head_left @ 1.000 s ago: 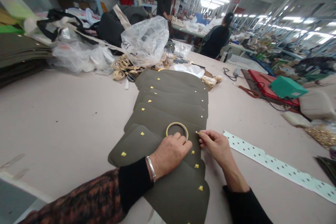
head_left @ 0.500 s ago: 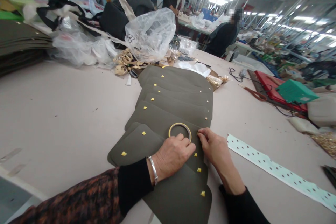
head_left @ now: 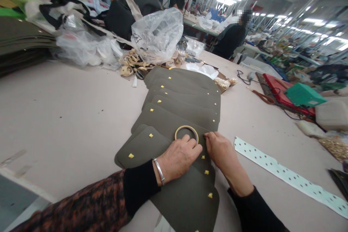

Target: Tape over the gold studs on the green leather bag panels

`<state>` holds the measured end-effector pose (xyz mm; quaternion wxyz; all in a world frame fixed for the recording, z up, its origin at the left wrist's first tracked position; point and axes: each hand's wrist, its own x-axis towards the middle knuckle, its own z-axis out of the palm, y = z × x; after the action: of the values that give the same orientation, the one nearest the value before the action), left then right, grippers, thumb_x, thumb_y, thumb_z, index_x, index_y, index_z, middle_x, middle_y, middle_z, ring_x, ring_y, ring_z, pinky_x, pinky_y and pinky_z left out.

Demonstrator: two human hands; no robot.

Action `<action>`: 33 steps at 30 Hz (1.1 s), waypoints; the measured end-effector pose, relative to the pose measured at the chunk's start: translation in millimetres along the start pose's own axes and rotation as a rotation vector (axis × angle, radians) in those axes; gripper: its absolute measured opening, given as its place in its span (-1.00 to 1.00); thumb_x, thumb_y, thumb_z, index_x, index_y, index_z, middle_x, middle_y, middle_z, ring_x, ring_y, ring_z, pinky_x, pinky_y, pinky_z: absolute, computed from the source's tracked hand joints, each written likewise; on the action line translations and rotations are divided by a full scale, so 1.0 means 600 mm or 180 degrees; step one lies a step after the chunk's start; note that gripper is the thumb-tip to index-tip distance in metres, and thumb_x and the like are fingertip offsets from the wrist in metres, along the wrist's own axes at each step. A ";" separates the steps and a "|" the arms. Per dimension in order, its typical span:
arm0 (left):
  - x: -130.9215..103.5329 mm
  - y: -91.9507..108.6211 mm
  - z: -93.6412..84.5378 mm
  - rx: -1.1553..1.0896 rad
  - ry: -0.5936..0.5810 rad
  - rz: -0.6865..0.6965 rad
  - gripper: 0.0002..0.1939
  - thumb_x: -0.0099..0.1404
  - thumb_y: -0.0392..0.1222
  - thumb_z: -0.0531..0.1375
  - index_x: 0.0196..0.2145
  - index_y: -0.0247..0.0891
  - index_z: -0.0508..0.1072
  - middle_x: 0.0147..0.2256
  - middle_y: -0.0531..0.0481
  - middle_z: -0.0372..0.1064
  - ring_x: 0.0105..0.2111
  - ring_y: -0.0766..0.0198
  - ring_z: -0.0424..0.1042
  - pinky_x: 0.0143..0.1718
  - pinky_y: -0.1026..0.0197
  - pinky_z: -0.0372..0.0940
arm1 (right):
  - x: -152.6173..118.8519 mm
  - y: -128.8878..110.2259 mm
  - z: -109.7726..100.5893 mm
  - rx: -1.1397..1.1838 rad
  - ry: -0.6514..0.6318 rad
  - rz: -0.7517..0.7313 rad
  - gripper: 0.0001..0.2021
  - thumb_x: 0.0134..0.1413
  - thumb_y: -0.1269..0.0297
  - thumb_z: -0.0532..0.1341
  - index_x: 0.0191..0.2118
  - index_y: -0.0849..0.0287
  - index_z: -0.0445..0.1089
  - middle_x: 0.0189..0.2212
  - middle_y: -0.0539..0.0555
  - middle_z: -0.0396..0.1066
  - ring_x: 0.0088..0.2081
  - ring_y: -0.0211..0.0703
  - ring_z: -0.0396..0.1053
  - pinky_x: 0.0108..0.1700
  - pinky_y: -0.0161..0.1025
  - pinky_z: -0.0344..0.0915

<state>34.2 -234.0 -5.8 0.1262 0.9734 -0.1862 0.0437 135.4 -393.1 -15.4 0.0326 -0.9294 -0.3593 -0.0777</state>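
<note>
Overlapping olive-grey fabric panels (head_left: 174,116) lie in a row down the table before me. Small yellow tape pieces (head_left: 207,172) stick near their left and right edges, and small metal studs show at the upper right. My left hand (head_left: 181,157) is closed on a roll of yellow tape (head_left: 187,127), held just over the panels. Beside it, my right hand (head_left: 221,150) pinches at a panel's right edge, thumb and fingertips together. Whatever lies between those fingertips is too small or hidden to make out.
Right of the panels lies a pale strip with dark dots (head_left: 288,174). A green box (head_left: 306,94) sits on a red case farther right. Plastic bags (head_left: 159,34) and straps (head_left: 130,61) crowd the back. A panel stack (head_left: 24,47) stands left. Two people are beyond the table.
My right fingertips have drawn slightly closer to the panel, and the yellow bit seen at them no longer shows. The left hand keeps the tape roll; the view has shifted slightly.
</note>
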 end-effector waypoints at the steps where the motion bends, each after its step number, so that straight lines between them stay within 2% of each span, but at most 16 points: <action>1: 0.000 -0.001 0.000 0.0001 0.0017 0.0013 -0.92 0.33 -0.36 0.03 -0.27 -0.25 0.29 -0.26 -0.08 0.27 -0.23 0.14 0.23 -0.30 0.15 0.29 | 0.007 -0.003 -0.001 -0.0029 -0.0077 0.0175 -0.76 0.18 0.44 0.02 -0.30 0.22 0.45 -0.39 0.18 0.50 -0.38 -0.12 0.45 -0.31 -0.25 0.31; 4: 0.000 -0.004 0.003 0.0074 0.0147 0.0038 -0.97 0.33 -0.30 0.06 -0.27 -0.25 0.29 -0.27 -0.07 0.27 -0.25 0.12 0.23 -0.27 0.10 0.27 | 0.021 -0.007 -0.005 0.0067 -0.0285 0.0613 -0.76 0.15 0.40 0.05 -0.39 0.18 0.47 -0.42 0.15 0.53 -0.37 -0.08 0.47 -0.31 -0.24 0.28; 6: 0.001 -0.005 0.007 0.0153 0.0245 0.0062 -0.96 0.34 -0.27 0.06 -0.27 -0.26 0.29 -0.29 -0.07 0.28 -0.25 0.12 0.24 -0.25 0.08 0.25 | 0.021 -0.006 -0.007 0.0211 -0.0302 0.0712 -0.78 0.14 0.38 0.06 -0.36 0.17 0.46 -0.40 0.14 0.53 -0.34 -0.07 0.47 -0.30 -0.23 0.28; 8: 0.002 -0.005 0.012 0.0209 0.0310 0.0124 -0.95 0.35 -0.27 0.05 -0.26 -0.26 0.29 -0.30 -0.06 0.28 -0.26 0.12 0.24 -0.24 0.08 0.23 | 0.015 -0.003 -0.008 0.0348 -0.0146 0.0662 -0.81 0.14 0.37 0.08 -0.25 0.20 0.44 -0.33 0.14 0.51 -0.30 -0.08 0.46 -0.26 -0.23 0.28; 12: 0.005 -0.005 0.023 0.0333 0.0409 0.0246 -0.90 0.39 -0.27 -0.01 -0.26 -0.26 0.27 -0.32 -0.06 0.29 -0.29 0.13 0.27 -0.27 0.08 0.23 | 0.001 0.004 -0.005 0.0423 0.0204 0.0436 -0.71 0.15 0.33 0.10 -0.01 0.22 0.33 -0.16 0.18 0.41 -0.21 -0.07 0.41 -0.16 -0.19 0.30; 17: 0.011 -0.003 0.034 0.0417 0.0356 0.0253 -0.90 0.40 -0.32 -0.04 -0.24 -0.27 0.25 -0.32 -0.05 0.29 -0.33 0.17 0.31 -0.37 0.15 0.26 | -0.004 0.010 -0.002 0.0410 0.0204 0.0388 -0.73 0.17 0.31 0.09 -0.02 0.21 0.34 -0.16 0.17 0.38 -0.17 -0.04 0.39 -0.12 -0.16 0.29; 21: 0.015 -0.007 0.034 0.0503 0.0505 0.0352 -0.89 0.40 -0.35 -0.05 -0.23 -0.28 0.25 -0.32 -0.04 0.30 -0.36 0.19 0.34 -0.42 0.20 0.27 | -0.006 0.011 -0.008 0.0434 0.0033 0.0423 -0.73 0.15 0.28 0.12 -0.04 0.19 0.36 -0.21 0.15 0.39 -0.19 -0.05 0.38 -0.13 -0.16 0.27; 26: 0.025 -0.026 0.028 0.0533 0.0857 0.0409 -0.83 0.43 -0.27 -0.08 -0.27 -0.27 0.27 -0.37 -0.02 0.31 -0.37 0.22 0.35 -0.40 0.21 0.28 | -0.014 0.013 -0.025 0.0841 -0.0507 0.0158 -0.77 0.09 0.27 0.17 -0.13 0.15 0.42 -0.29 0.11 0.45 -0.21 -0.08 0.38 -0.16 -0.19 0.26; 28: 0.026 -0.032 0.023 0.0336 0.0998 0.0337 -0.80 0.44 -0.21 -0.07 -0.28 -0.27 0.29 -0.38 -0.02 0.33 -0.37 0.24 0.37 -0.37 0.22 0.29 | -0.022 0.016 -0.032 0.1133 -0.0364 0.0278 -0.79 0.10 0.28 0.15 -0.16 0.14 0.44 -0.28 0.10 0.48 -0.22 -0.09 0.40 -0.15 -0.18 0.27; 31: 0.017 -0.031 0.010 -0.0327 0.1190 0.0280 -0.78 0.45 -0.18 -0.08 -0.24 -0.26 0.32 -0.34 -0.02 0.40 -0.30 0.28 0.41 -0.27 0.25 0.31 | -0.042 0.016 -0.041 0.1839 0.0224 0.0827 -0.77 0.14 0.22 0.12 -0.17 0.16 0.46 -0.27 0.10 0.51 -0.26 -0.10 0.44 -0.16 -0.15 0.33; 33: 0.007 -0.025 -0.001 -0.0808 0.1213 0.0355 -0.78 0.45 -0.22 -0.09 -0.18 -0.24 0.33 -0.28 0.00 0.43 -0.24 0.31 0.43 -0.19 0.28 0.32 | -0.060 0.010 -0.047 0.2467 0.0300 0.1003 -0.75 0.14 0.15 0.15 -0.17 0.16 0.46 -0.31 0.09 0.52 -0.31 -0.12 0.45 -0.22 -0.17 0.37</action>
<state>43.7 -221.6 -8.3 0.2779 0.9121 -0.2165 0.2098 109.7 -424.4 6.0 0.4077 -0.8874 -0.2135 0.0267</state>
